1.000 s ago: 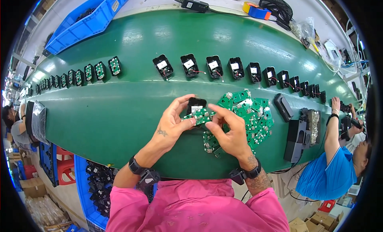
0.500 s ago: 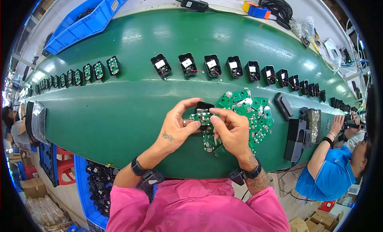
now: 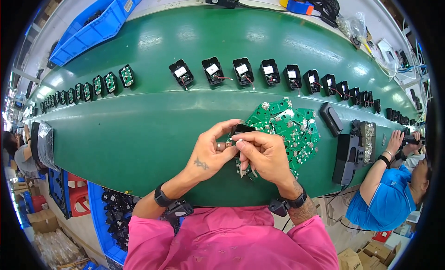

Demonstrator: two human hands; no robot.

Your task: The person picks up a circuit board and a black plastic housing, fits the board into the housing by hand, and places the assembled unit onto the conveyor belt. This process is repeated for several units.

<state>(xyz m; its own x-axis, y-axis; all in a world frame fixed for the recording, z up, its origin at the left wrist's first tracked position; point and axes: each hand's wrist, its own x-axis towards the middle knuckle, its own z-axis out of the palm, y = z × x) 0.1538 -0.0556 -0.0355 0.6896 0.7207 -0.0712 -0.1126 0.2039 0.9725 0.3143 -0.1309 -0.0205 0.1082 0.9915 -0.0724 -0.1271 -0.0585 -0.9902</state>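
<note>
Just left of a loose pile of green circuit boards (image 3: 296,135), my left hand (image 3: 211,149) is closed round a small black plastic housing (image 3: 244,128). My right hand (image 3: 265,153) meets it from the other side, thumb and forefinger pinched together over the housing. A tiny white tip, possibly a wire connector (image 3: 240,140), shows at that pinch. Fingers cover most of the housing, and the circuit board seen there before is largely hidden.
Open black housings (image 3: 242,71) with white labels and thin wires line the far right. Board-filled housings (image 3: 126,76) line the far left. A grey device (image 3: 345,158) and black case (image 3: 330,119) sit right, near a co-worker in blue (image 3: 384,196). Blue bins (image 3: 95,31) flank the belt.
My right fingers have moved left and closed over the housing, hiding the green board that showed between my hands. The view has shifted slightly.
</note>
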